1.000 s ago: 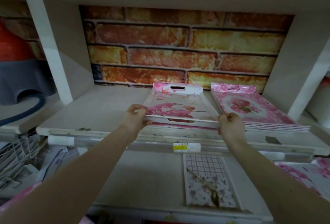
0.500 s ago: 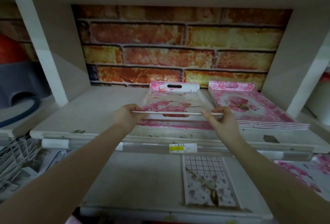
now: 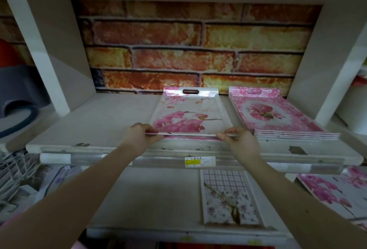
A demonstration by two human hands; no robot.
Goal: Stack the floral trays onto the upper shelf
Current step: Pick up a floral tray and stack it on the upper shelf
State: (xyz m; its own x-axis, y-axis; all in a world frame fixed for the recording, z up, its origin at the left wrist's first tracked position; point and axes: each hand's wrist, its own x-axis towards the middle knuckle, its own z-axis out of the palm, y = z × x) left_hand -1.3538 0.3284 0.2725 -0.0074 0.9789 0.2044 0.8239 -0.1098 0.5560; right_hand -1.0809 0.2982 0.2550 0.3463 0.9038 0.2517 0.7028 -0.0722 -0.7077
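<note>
Left grip (image 3: pixel 139 136) and right grip (image 3: pixel 241 139) clasp floral tray (image 3: pixel 190 113) over scuffed shelf (image 3: pixel 99 121), brick backdrop (image 3: pixel 188 46).

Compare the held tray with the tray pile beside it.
The held tray shows a pink branch on white; the pile, a rose within a pink border. The left hand and right hand grip the held tray; the pile lies untouched. Both are floral, handles toward the brick wall.

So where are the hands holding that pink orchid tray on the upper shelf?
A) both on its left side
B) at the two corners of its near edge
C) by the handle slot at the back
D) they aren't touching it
B: the left hand and right hand each pinch a near corner of the orchid tray; no hand is on its far handle end.
</note>
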